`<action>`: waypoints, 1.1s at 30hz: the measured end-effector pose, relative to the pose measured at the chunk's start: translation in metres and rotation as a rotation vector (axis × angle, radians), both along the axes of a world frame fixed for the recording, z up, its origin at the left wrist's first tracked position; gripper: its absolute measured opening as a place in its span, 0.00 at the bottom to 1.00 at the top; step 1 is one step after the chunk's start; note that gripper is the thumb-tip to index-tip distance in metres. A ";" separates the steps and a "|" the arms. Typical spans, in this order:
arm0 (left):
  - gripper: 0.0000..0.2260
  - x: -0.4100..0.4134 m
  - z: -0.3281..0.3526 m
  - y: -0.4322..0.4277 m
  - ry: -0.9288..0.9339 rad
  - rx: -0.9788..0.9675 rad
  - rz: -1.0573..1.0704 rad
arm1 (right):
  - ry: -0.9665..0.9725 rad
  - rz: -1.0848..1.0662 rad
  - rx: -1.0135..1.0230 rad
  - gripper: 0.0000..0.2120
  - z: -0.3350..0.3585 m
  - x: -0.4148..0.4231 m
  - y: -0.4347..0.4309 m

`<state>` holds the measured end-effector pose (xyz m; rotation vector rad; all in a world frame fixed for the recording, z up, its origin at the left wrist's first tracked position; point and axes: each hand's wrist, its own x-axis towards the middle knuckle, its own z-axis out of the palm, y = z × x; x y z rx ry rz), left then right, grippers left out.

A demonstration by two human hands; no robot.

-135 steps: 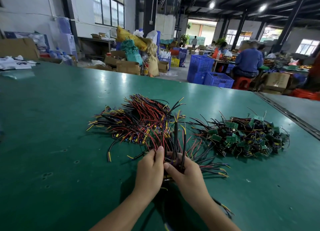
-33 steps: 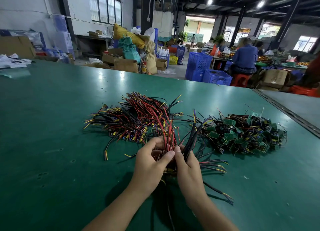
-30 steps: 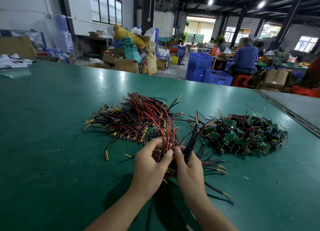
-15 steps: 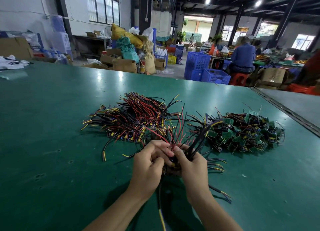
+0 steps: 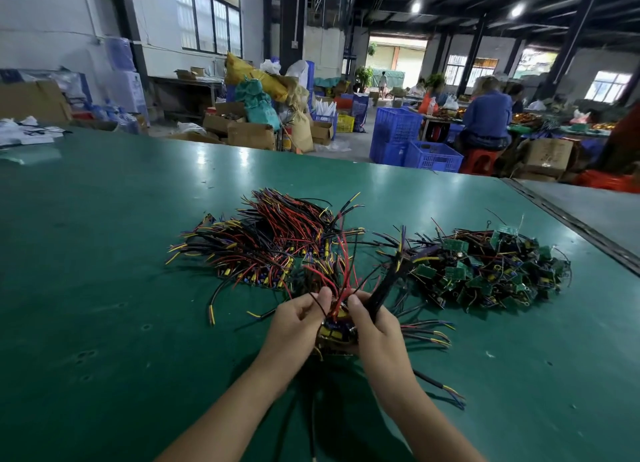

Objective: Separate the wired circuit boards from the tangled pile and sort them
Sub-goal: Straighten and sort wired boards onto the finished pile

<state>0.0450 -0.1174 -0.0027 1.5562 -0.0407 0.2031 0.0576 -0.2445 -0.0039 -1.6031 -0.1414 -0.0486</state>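
**Green table [image 5: 104, 288], two heaps of wired boards**

On the left lies the tangled pile [image 5: 270, 247], a spread of red, black and yellow-tipped wires with small boards buried in it. Just near of its right edge, the left hand [image 5: 298, 323] has its fingers curled, pinching thin wires at the left side of a cluster of boards [image 5: 337, 330] with yellow parts, held between both hands. Red wires rise from the cluster between the two thumbs. The right hand [image 5: 377, 330] grips the cluster's right side, its fingers wrapped round a bunch of black wires [image 5: 384, 285] that stands up and leans right. Loose wire ends [image 5: 426, 337] fan out on the table just right of that hand. Further right sits the heap of green boards [image 5: 491, 274] with short leads. Far beyond the table's edge stand blue crates [image 5: 415, 143], and right of them a seated person [image 5: 486, 119] in blue.
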 end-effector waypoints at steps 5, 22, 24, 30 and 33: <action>0.09 -0.001 0.000 -0.004 -0.068 0.028 0.001 | -0.103 -0.014 -0.084 0.07 0.004 0.001 -0.003; 0.23 0.007 -0.008 0.006 -0.073 -0.095 -0.166 | 0.127 0.135 0.154 0.19 0.010 0.001 -0.009; 0.24 0.007 -0.009 0.006 -0.076 -0.138 -0.189 | 0.126 0.126 0.180 0.18 0.009 0.001 -0.008; 0.24 0.005 -0.008 0.003 -0.056 -0.256 -0.160 | 0.033 0.129 0.069 0.14 0.008 -0.001 -0.005; 0.09 0.005 -0.006 0.001 -0.023 -0.296 -0.119 | 0.028 0.163 0.058 0.17 0.010 -0.002 -0.006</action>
